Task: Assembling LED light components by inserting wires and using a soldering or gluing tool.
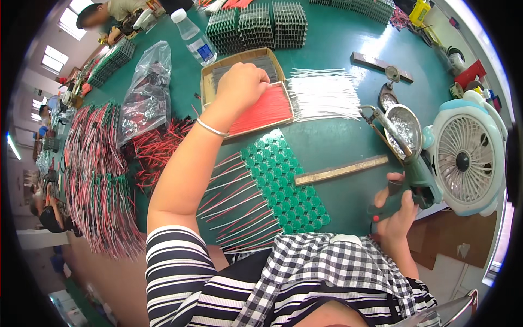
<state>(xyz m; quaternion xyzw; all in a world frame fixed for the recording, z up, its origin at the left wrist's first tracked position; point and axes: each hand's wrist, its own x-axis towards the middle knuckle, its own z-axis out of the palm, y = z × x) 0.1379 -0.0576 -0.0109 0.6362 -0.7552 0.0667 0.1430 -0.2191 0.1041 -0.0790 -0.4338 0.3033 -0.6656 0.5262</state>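
My left hand (pixel 242 87) reaches over a shallow cardboard box of red wires (pixel 267 109). Its fingers are bent together at the wires, and whatever they pinch is hidden. My right hand (pixel 396 213) grips the handle of a green soldering gun (pixel 424 175), whose metal front end points away from me beside a round metal dish (pixel 404 128). Between my arms lies a panel of round green circuit boards (pixel 283 182). Red and white wires (pixel 234 201) stick out from its left side. A narrow bar (pixel 342 169) rests across the panel's right edge.
White wires (pixel 324 94) lie right of the box. A fan (pixel 463 158) stands far right. Bundles of wired boards (pixel 98 174), red wires and a plastic bag (pixel 147 87) fill the left. A bottle (pixel 193 38) and stacked boards (pixel 256 26) stand behind. Other people work at left.
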